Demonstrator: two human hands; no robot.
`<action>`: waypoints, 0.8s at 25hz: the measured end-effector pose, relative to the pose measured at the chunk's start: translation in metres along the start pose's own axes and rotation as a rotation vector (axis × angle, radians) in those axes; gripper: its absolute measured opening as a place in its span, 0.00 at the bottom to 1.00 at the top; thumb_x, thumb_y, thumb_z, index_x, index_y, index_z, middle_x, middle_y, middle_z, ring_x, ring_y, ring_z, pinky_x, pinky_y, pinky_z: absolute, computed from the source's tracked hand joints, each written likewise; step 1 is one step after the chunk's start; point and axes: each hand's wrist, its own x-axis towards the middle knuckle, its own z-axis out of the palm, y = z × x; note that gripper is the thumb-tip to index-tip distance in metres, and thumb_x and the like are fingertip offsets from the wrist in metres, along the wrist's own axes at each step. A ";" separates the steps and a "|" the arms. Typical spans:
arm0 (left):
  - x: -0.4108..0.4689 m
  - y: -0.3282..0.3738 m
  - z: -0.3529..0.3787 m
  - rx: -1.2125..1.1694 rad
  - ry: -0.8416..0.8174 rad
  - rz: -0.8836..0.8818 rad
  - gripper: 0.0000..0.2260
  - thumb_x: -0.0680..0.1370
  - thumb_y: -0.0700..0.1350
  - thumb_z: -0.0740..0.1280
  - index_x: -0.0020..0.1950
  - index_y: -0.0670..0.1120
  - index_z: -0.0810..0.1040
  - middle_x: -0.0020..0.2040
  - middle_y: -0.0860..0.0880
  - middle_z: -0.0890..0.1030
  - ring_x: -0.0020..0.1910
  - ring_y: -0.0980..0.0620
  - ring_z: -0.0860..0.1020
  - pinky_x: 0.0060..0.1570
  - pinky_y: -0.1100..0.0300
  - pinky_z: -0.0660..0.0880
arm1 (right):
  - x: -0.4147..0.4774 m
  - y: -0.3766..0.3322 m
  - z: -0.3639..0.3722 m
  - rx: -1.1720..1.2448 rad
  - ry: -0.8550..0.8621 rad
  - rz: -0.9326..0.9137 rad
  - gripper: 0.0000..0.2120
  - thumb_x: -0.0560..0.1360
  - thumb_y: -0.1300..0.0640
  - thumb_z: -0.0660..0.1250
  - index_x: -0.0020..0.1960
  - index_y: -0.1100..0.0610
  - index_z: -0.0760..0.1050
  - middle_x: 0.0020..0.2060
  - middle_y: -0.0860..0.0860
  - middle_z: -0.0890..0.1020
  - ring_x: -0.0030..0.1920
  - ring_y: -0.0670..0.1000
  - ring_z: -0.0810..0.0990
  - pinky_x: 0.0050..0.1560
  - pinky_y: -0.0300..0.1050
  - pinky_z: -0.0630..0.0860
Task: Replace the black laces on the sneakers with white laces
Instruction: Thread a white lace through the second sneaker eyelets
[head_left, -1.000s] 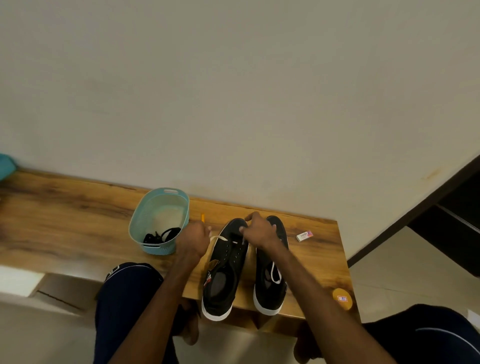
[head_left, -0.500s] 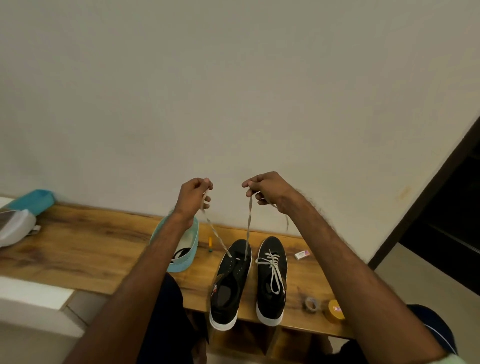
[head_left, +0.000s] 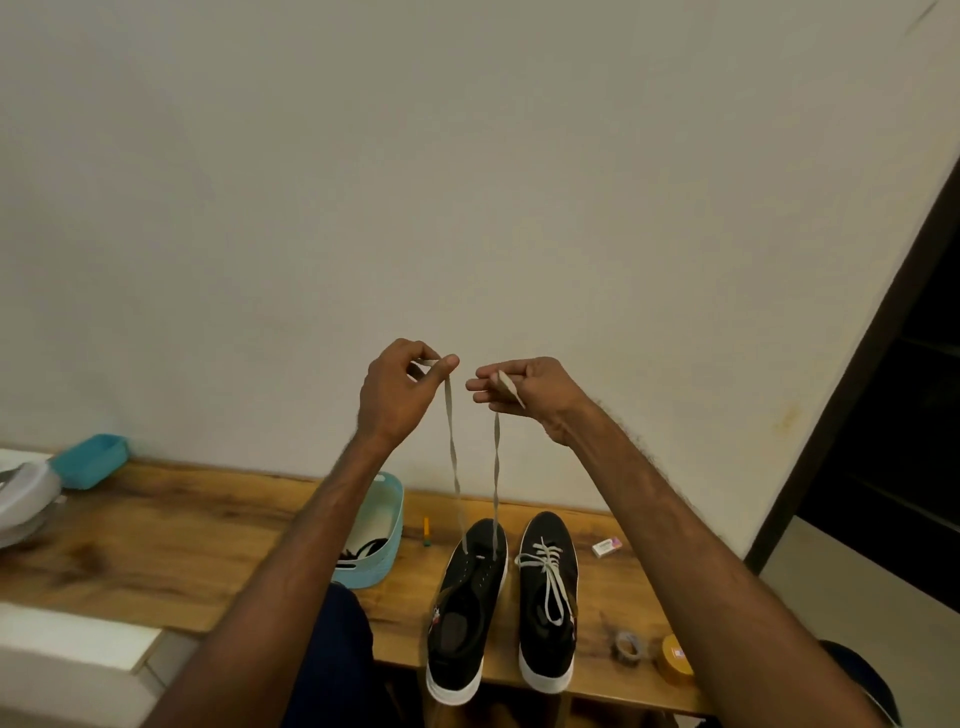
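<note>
On the surface (head_left: 156, 545), a blue basket (head_left: 396, 512) holds the black laces (head_left: 363, 550). The left hand (head_left: 400, 395) pinches one end of the white lace (head_left: 451, 431), held high above the left sneaker (head_left: 467, 613), where the lace runs through the front eyelets. The right hand (head_left: 530, 389) pinches the other end. The right sneaker (head_left: 548, 639) is already laced white. The step looks like evening the two ends. Next, each end needs crossing into the following eyelets.
</note>
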 end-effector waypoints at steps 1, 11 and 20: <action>0.000 0.005 -0.002 0.023 0.013 0.038 0.12 0.75 0.58 0.71 0.44 0.49 0.79 0.46 0.54 0.80 0.41 0.60 0.78 0.42 0.62 0.75 | -0.003 -0.002 0.002 -0.049 0.043 -0.014 0.11 0.82 0.60 0.64 0.56 0.65 0.81 0.47 0.58 0.86 0.44 0.53 0.86 0.50 0.45 0.82; -0.005 0.038 0.001 -0.460 -0.032 -0.164 0.22 0.70 0.40 0.79 0.59 0.45 0.73 0.42 0.46 0.86 0.41 0.48 0.85 0.42 0.51 0.83 | -0.005 -0.014 0.017 -0.467 0.266 -0.250 0.15 0.83 0.56 0.60 0.43 0.55 0.83 0.39 0.48 0.84 0.40 0.42 0.79 0.49 0.43 0.76; 0.003 0.050 -0.001 -0.617 0.092 -0.166 0.29 0.68 0.33 0.78 0.65 0.44 0.70 0.42 0.43 0.85 0.42 0.46 0.85 0.43 0.55 0.83 | -0.008 -0.021 0.025 -0.377 0.307 -0.302 0.13 0.82 0.57 0.62 0.46 0.55 0.84 0.35 0.46 0.84 0.37 0.40 0.79 0.49 0.41 0.76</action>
